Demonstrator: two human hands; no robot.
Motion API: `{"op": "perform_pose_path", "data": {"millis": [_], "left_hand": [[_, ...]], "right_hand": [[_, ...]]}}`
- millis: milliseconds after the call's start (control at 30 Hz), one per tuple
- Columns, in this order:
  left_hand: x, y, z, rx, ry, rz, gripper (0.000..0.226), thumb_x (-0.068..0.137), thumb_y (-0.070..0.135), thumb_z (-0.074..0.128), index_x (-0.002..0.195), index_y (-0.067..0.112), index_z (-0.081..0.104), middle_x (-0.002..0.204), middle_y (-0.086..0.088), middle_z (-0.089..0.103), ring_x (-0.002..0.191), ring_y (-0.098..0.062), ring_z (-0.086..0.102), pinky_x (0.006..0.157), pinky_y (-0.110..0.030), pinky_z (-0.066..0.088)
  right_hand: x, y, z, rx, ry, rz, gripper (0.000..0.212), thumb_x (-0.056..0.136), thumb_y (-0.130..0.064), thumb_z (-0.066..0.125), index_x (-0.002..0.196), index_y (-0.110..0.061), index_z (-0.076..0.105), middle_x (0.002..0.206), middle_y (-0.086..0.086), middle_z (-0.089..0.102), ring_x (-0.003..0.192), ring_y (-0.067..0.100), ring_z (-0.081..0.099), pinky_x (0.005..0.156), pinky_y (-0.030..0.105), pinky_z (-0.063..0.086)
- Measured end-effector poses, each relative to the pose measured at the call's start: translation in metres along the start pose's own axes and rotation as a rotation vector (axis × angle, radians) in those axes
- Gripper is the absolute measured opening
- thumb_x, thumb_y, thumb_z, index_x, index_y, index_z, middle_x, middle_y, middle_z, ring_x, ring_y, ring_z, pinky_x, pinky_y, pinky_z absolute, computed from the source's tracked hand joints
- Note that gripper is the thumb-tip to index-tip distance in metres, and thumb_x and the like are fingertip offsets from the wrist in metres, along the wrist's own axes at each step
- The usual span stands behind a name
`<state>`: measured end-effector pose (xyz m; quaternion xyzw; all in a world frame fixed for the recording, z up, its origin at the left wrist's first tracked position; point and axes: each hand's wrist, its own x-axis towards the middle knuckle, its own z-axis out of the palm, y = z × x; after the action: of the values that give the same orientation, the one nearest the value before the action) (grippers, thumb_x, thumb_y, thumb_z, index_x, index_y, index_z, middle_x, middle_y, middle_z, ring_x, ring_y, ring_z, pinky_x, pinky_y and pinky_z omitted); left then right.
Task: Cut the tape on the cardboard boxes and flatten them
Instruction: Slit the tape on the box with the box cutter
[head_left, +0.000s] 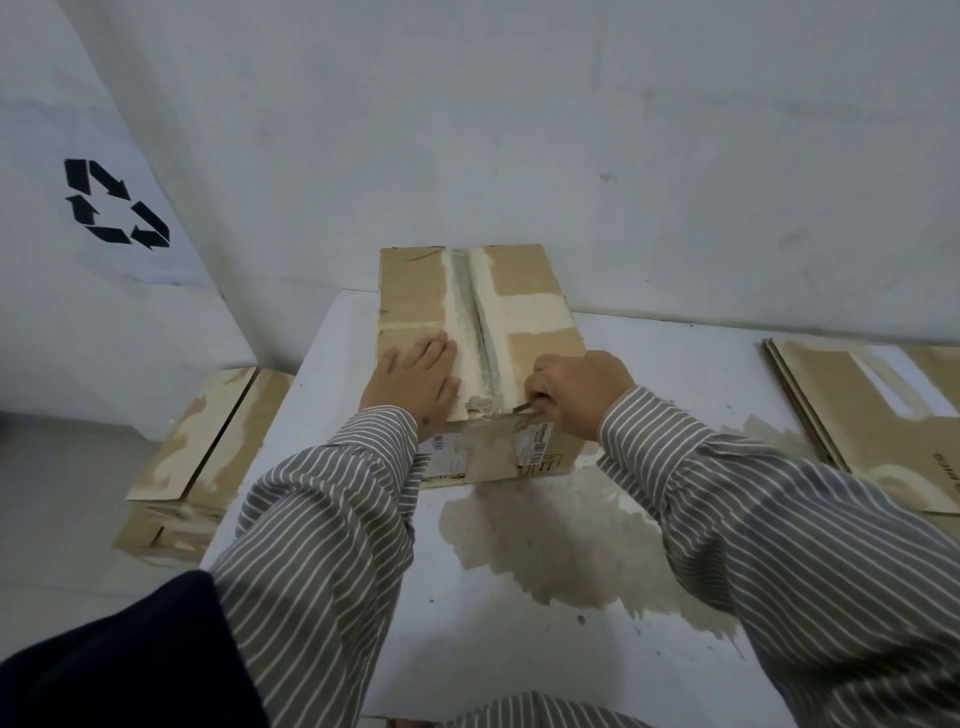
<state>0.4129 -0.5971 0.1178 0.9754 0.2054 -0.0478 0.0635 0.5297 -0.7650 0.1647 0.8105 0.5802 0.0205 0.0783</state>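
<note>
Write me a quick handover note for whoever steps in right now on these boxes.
Left hand: flat on the box top, steadying it.
Right hand: gripping a small blade at the near end of the tape.
Box stands on the white table, still assembled, tape mostly uncut.
Flattened cardboard lies at right; another box at left.
Left: slit the tape, flatten.
</note>
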Motion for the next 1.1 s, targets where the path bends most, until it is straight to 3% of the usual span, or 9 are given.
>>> {"op": "perform_pose_path", "data": {"millis": [133,267,433,500,667,767,867,967,1100], "left_hand": [[0.001,0.001,0.000,0.003,0.000,-0.009,0.055,0.103,0.033,0.015,0.153,0.017,0.000,0.160,0.003,-0.006,0.147,-0.012,-0.004,0.117,-0.042,0.001],[0.004,0.004,-0.004,-0.017,-0.017,-0.030,0.054,0.103,0.032,0.017,0.153,0.017,0.001,0.160,0.002,-0.006,0.147,-0.012,-0.004,0.117,-0.042,0.001],[0.011,0.011,-0.009,-0.025,-0.064,-0.058,0.055,0.103,0.033,0.020,0.153,0.017,0.001,0.160,0.003,-0.006,0.147,-0.013,-0.005,0.117,-0.045,0.000],[0.018,0.013,-0.008,-0.026,-0.081,-0.069,0.056,0.103,0.035,0.019,0.153,0.017,0.001,0.160,0.002,-0.006,0.147,-0.017,-0.004,0.117,-0.046,0.002],[0.030,0.015,-0.006,-0.045,-0.056,-0.132,0.064,0.100,0.050,0.021,0.152,0.014,0.010,0.160,-0.003,0.004,0.146,-0.029,0.002,0.118,-0.045,0.006],[0.033,0.028,-0.009,-0.087,-0.020,-0.217,0.067,0.097,0.055,0.023,0.149,0.013,0.016,0.159,-0.004,0.010,0.145,-0.031,0.006,0.116,-0.052,0.010],[0.032,0.046,-0.002,0.025,-0.043,-0.264,0.080,0.094,0.062,0.015,0.151,0.008,-0.001,0.159,-0.007,-0.004,0.145,-0.036,-0.003,0.113,-0.059,0.007],[0.032,0.042,0.002,0.067,-0.031,-0.217,0.085,0.092,0.065,0.014,0.151,0.006,-0.004,0.159,-0.011,-0.007,0.144,-0.040,-0.005,0.114,-0.057,0.006],[0.031,0.028,-0.002,0.056,-0.043,-0.139,0.088,0.091,0.068,0.018,0.151,0.007,-0.004,0.159,-0.012,-0.008,0.144,-0.040,-0.007,0.118,-0.050,0.002]], "right_hand": [[-0.005,0.024,0.002,0.172,-0.097,0.087,0.020,0.095,-0.028,0.051,0.107,-0.020,0.065,0.108,-0.003,0.057,0.097,0.018,0.056,0.074,0.027,0.039],[-0.002,0.048,0.011,0.750,0.144,0.408,0.007,0.093,-0.018,0.056,0.092,-0.015,0.061,0.101,0.001,0.058,0.093,0.017,0.050,0.079,0.024,0.034],[0.009,0.046,0.025,0.950,0.132,0.673,0.013,0.095,-0.022,0.051,0.089,-0.011,0.055,0.100,0.006,0.057,0.091,0.022,0.051,0.074,0.027,0.035],[0.001,0.036,0.021,1.036,0.133,0.716,0.015,0.095,-0.024,0.052,0.087,-0.011,0.054,0.098,0.009,0.061,0.087,0.023,0.057,0.073,0.033,0.044],[-0.048,-0.012,0.018,1.525,-0.152,0.655,0.012,0.093,-0.013,0.056,0.083,-0.008,0.057,0.088,0.011,0.073,0.076,0.025,0.071,0.072,0.038,0.056],[-0.033,0.007,0.017,1.477,0.082,0.762,0.020,0.093,-0.026,0.058,0.089,-0.006,0.058,0.090,0.007,0.072,0.077,0.022,0.071,0.071,0.038,0.057],[0.008,0.041,0.010,1.285,0.321,0.795,0.023,0.094,-0.031,0.056,0.084,-0.010,0.055,0.090,0.008,0.067,0.083,0.025,0.065,0.074,0.042,0.056],[0.056,0.065,0.008,0.990,0.325,0.701,0.017,0.096,-0.021,0.049,0.097,-0.007,0.057,0.093,0.004,0.057,0.085,0.019,0.052,0.072,0.028,0.041],[0.100,0.085,0.014,0.799,0.217,0.702,0.014,0.094,-0.013,0.042,0.097,-0.009,0.056,0.093,0.005,0.053,0.088,0.024,0.052,0.077,0.033,0.044]]}}
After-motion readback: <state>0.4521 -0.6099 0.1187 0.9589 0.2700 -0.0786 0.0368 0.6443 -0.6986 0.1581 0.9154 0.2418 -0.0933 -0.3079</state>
